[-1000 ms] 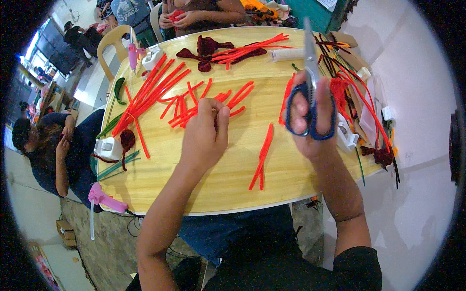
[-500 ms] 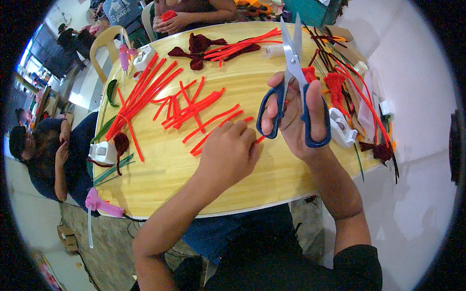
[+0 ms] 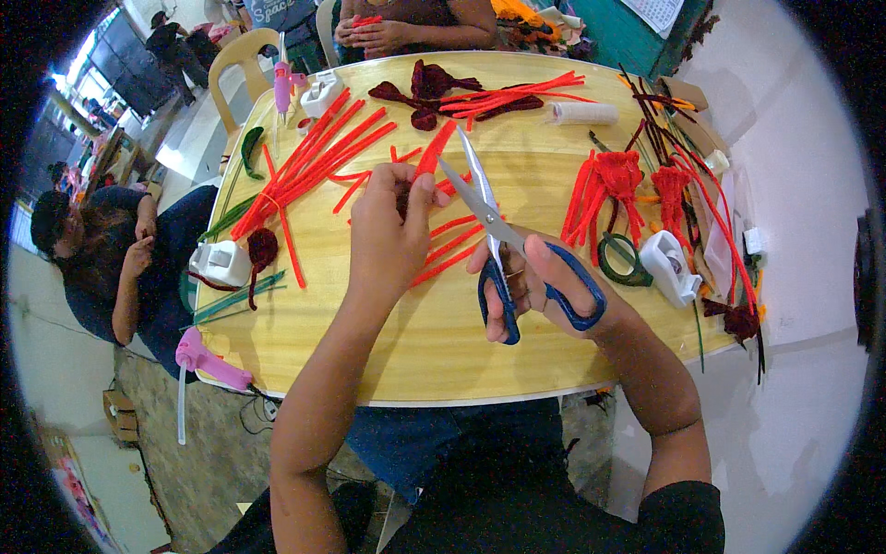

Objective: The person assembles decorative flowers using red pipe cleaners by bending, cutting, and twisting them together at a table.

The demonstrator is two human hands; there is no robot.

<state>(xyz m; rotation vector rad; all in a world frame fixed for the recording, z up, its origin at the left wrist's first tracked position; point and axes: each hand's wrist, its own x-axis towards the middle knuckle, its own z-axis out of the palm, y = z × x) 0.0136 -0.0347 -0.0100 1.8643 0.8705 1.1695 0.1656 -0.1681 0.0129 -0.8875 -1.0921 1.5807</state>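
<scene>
In my left hand, a short bunch of red pipe cleaners is pinched, its tips pointing up and away from me. My right hand has its fingers through the blue handles of a pair of scissors. The scissor blades are parted and their tips are near the bunch. Beneath and beside my hands lie loose cut red pipe cleaners on the table. Part of the bunch is hidden by my left fingers.
A tied bundle of long red pipe cleaners lies left, near tape dispensers and a pink glue gun. Right are red fuzzy flower shapes, green tape and a white dispenser. Another person's hands are across the table.
My left hand has risen from the table, now with a red bunch in it. My right hand has brought the scissors down and left, and the blades now tilt toward the bunch.
</scene>
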